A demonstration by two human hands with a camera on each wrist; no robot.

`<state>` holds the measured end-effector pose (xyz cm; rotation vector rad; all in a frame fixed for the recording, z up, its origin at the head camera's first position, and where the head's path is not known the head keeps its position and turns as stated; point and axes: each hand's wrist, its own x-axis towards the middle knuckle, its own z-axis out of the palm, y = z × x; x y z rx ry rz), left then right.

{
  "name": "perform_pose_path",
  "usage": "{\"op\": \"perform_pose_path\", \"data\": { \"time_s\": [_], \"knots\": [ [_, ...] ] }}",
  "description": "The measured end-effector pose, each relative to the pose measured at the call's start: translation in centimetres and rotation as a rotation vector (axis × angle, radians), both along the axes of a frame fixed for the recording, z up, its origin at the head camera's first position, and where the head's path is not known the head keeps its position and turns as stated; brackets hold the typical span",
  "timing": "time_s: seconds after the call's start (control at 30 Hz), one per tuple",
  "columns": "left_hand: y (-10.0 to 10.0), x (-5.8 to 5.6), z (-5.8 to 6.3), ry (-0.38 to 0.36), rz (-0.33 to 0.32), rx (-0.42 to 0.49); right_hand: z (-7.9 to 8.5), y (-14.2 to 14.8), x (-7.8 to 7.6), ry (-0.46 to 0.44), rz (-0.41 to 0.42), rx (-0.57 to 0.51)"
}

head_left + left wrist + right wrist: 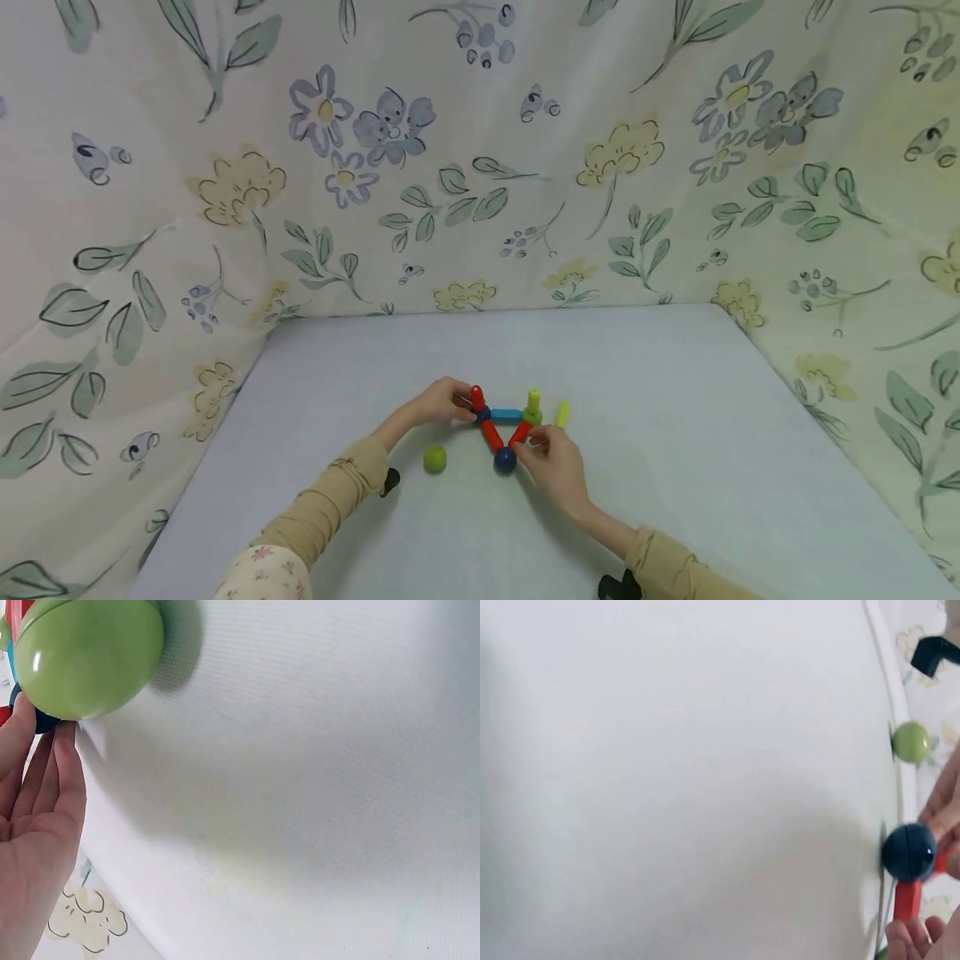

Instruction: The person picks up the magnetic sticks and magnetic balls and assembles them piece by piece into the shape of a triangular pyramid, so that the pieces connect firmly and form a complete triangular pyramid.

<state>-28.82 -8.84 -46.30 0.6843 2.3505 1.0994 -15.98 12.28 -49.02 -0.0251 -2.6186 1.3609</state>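
Note:
A triangle of rods and balls lies on the table. Its front corner is a dark blue ball (505,460), with a red rod (492,436) running back-left and another red rod (520,433) back-right. Across the back, a light blue rod (507,415) joins a second dark blue ball (483,413) to a green ball (532,416). An upright red rod (477,397) tops the left corner, an upright yellow rod (534,400) the right. My left hand (441,402) pinches the left blue ball between thumb and fingers. The right-hand red rod is gripped by my right hand (557,468).
A loose green ball (435,459) sits left of the triangle, looming close in the left wrist view. Beyond my right hand lies a loose yellow rod (562,413). The white table (675,375) meets a flowered cloth (480,233) at its back and sides.

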Motion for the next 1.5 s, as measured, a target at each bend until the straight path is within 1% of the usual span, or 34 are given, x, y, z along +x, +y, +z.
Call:
{"op": "perform_pose_path", "data": {
  "time_s": [0.13,0.2,0.3,0.4,0.53,0.67,0.77,0.9,1.0,1.17,1.3,1.5],
  "knots": [
    [-0.2,0.0,0.0,0.033,-0.017,-0.009,-0.2,-0.9,0.6,0.001,0.096,0.003],
    [-0.3,0.0,0.0,0.043,-0.026,-0.007,-0.4,-1.1,0.6,0.002,0.119,0.024],
    [-0.7,0.2,0.1,0.031,-0.032,0.006,-0.3,-0.7,0.3,0.01,0.138,0.051],
    [-1.2,0.4,0.1,0.015,-0.023,0.012,0.1,0.1,-0.4,0.037,0.135,0.08],
    [-1.6,0.7,-0.1,-0.033,-0.004,0.021,0.6,1.2,-1.6,0.087,0.133,0.125],
    [-1.6,0.9,-0.6,-0.084,-0.019,0.05,0.8,1.9,-2.7,0.14,0.172,0.166],
    [-1.3,1.1,-0.7,-0.085,-0.028,0.041,0.7,2.3,-3.3,0.16,0.197,0.198],
    [-1.1,1.2,-0.7,-0.065,-0.003,0.011,0.6,2.6,-3.8,0.137,0.204,0.214],
    [-1.0,1.1,-0.6,-0.048,0.016,-0.013,0.5,2.6,-3.9,0.125,0.209,0.202],
    [-1.0,1.2,-0.3,-0.041,0.038,-0.059,0.5,2.7,-4.0,0.124,0.214,0.201],
    [-1.0,1.3,-0.2,-0.046,0.041,-0.063,0.4,2.7,-4.1,0.114,0.215,0.198],
    [-1.1,1.1,-0.5,-0.038,0.028,-0.059,0.4,2.8,-4.2,0.103,0.227,0.177]
  ]
}}
